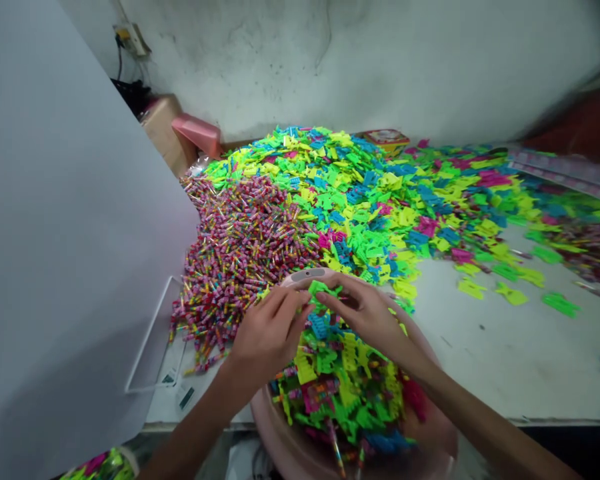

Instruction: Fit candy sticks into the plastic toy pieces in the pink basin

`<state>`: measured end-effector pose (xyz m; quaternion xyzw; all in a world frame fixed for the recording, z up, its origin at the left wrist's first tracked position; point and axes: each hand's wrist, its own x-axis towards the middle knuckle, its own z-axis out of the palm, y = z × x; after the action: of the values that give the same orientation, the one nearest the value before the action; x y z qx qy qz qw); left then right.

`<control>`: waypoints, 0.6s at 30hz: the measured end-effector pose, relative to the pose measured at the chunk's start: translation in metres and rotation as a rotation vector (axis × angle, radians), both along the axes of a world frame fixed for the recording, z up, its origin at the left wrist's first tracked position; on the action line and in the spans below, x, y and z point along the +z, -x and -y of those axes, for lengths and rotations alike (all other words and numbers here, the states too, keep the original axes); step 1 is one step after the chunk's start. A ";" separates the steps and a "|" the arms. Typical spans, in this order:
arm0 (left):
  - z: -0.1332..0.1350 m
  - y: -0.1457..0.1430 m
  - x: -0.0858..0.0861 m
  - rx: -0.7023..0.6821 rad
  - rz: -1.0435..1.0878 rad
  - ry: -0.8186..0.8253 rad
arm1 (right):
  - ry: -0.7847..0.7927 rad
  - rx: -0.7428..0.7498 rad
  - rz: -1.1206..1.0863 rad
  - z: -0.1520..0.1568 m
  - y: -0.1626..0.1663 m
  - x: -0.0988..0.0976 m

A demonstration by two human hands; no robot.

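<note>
A small bright green plastic piece (322,291) is between my two hands, over the far rim of a pink basin (275,437). My left hand (273,327) is closed, its fingertips pinching the piece's left side. From the right, my right hand (367,313) grips the same piece with thumb and fingers. Its exact shape is partly covered by my fingers. Below them, the basin holds a heap of green, yellow, blue and pink plastic pieces (350,387), with several small candy-like tubes among them.
A pile of small pink-wrapped tubes (245,247) lies left on the white table (500,360). Behind spreads a large heap of coloured plastic pieces (360,200). A pink scoop-like container (197,135), a cardboard box (165,133) and a red-yellow box (387,140) stand by the wall.
</note>
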<state>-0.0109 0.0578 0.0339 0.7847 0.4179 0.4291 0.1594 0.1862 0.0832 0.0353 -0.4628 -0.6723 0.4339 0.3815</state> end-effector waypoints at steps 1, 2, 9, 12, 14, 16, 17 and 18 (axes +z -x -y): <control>0.002 -0.002 -0.001 0.024 0.059 -0.020 | 0.040 -0.002 -0.022 0.000 0.000 0.003; 0.003 -0.003 -0.002 0.059 0.159 -0.003 | 0.070 -0.010 -0.035 0.000 -0.001 0.007; 0.000 0.001 0.001 0.049 0.562 0.433 | 0.127 0.099 -0.049 0.007 -0.001 0.030; 0.002 0.002 0.003 0.040 0.502 0.430 | 0.042 0.049 0.018 0.009 0.001 0.026; 0.005 0.003 0.004 0.047 0.463 0.401 | -0.014 -0.004 0.066 0.011 0.001 0.020; 0.008 0.004 0.004 0.078 0.460 0.382 | -0.057 -0.020 0.084 0.013 0.000 0.017; 0.008 0.004 0.004 0.092 0.463 0.378 | -0.071 -0.016 0.083 0.014 0.000 0.016; 0.009 0.005 0.004 0.103 0.463 0.377 | -0.082 -0.010 0.080 0.015 0.000 0.016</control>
<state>-0.0155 0.0486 0.0381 0.6004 0.4820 0.5190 0.3712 0.1866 0.0681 0.0509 -0.4672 -0.7018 0.3852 0.3752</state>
